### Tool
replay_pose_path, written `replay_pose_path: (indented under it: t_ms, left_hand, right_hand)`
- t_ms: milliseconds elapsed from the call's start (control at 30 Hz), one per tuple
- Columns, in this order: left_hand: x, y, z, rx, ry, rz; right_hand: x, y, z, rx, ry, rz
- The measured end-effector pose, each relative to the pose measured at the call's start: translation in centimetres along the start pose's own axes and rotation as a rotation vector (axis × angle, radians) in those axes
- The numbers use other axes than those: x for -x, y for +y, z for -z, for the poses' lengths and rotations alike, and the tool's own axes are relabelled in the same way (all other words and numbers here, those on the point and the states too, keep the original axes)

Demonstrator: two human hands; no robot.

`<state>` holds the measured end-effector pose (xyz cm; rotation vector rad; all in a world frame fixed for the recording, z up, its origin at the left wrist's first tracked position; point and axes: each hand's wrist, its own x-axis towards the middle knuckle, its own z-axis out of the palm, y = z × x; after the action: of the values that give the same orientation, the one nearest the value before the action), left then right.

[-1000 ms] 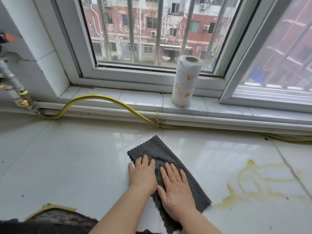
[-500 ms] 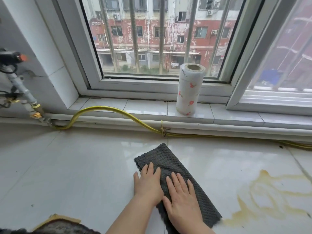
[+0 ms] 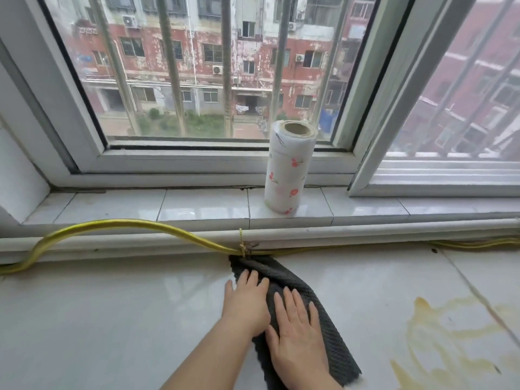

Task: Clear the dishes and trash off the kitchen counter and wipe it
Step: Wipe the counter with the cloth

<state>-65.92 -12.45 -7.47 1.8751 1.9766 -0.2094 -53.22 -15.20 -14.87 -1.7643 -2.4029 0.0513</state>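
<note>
Left hand (image 3: 246, 304): palm down, fingers spread and extended toward the window, pressed flat on the near-left part of the dark grey textured cleaning cloth (image 3: 306, 313); its outer fingers overhang the cloth's left edge onto the glossy white tiled counter (image 3: 112, 319). The forearm enters from the bottom edge of the view.

Right hand (image 3: 295, 339): palm down, fingers extended and slightly splayed, laid flat on the cloth just beside the left hand, the two thumbs close together. Neither hand grips or pinches; both bear on the fabric from above.

The cloth lies on the counter as a long strip running diagonally from far left to near right. Its far end is bunched against the base of the window ledge, touching the yellow flexible hose (image 3: 118, 225) where a yellow tie (image 3: 242, 244) binds it. Its near end extends past the right wrist.

The hose runs along the foot of the white tiled window sill (image 3: 197, 205), arching up at left and lying flat toward the right edge.

On the sill, upright: one white roll of plastic film with a red floral print and a cardboard core (image 3: 289, 170), standing against the white window frame (image 3: 225, 161).

To the right of the cloth, well apart: a yellowish-brown dried spill stain (image 3: 450, 339) spread over the counter.
</note>
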Motion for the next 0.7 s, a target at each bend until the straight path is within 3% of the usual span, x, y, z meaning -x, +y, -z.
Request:
replay_pose_path:
  t_ms: [233,500,600,700]
  left_hand:
    - [0.6,-1.2,-0.4,0.009,-0.018,-0.067]
    - [3.7,-3.5,-1.2,0.039,0.046,-0.007]
    - [5.1,-3.8,-1.1,0.042,0.105,0.050]
    - [6.6,-4.1,-1.3,0.148,0.305,0.124]
  right_hand:
    - [1.6,-0.8,0.2,0.004,-0.040,-0.073]
    - [2.7,-3.1,1.7,-0.161,0.191,-0.035]
    - [2.3,-2.2,2.3,-0.124,0.062,-0.092]
    - [3.7,-2.1,1.4,-0.039,0.007,-0.005]
